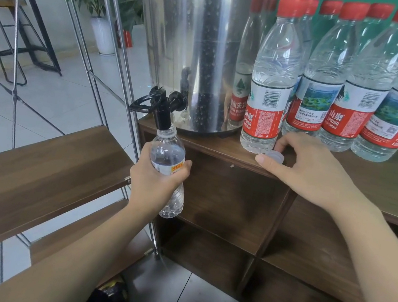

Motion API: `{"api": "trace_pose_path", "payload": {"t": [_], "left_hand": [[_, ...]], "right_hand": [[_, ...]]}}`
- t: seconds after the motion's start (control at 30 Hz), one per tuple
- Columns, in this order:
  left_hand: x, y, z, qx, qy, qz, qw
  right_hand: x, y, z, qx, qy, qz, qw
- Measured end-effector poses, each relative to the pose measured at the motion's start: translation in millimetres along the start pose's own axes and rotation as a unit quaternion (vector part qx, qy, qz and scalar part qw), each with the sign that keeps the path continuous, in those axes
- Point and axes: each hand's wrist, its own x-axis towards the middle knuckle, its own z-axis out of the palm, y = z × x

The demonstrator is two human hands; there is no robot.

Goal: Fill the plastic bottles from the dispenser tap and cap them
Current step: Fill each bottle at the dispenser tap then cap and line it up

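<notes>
A brown wooden shelf unit (219,146) stands against a green wall, with pale floor tiles to its left. On its top sits a steel dispenser (195,47), set near the left corner so that its black tap (162,109) overhangs the edge and leaves free space beneath for a bottle. My left hand (154,183) wraps around the middle of a small clear bottle (168,161), holding it upright with its open neck just under the spout; it looks largely full, though I cannot see any stream. My right hand (304,166) rests on the shelf top, fingers curled round a pale cap (274,157) beside the front edge, kept ready, I judge, for closing this bottle. A row of red-capped bottles (345,77) crowds the top to the right of the dispenser, the nearest one (271,84) touching distance from the cap, so sideways room there is tight. Below the tap, the space between the metal rack (118,61) and the shelf unit is narrow; lowering straight down appears the clearest path.
</notes>
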Motion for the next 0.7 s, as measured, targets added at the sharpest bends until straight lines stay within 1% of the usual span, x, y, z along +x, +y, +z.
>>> {"api": "trace_pose_path", "payload": {"t": [0.7], "left_hand": [[-1.7,4.2,2.0,-0.004,0.004,-0.001,1.000]], "right_hand": [[0.1,0.3,0.3,-0.005,0.000,0.002,1.000]]}}
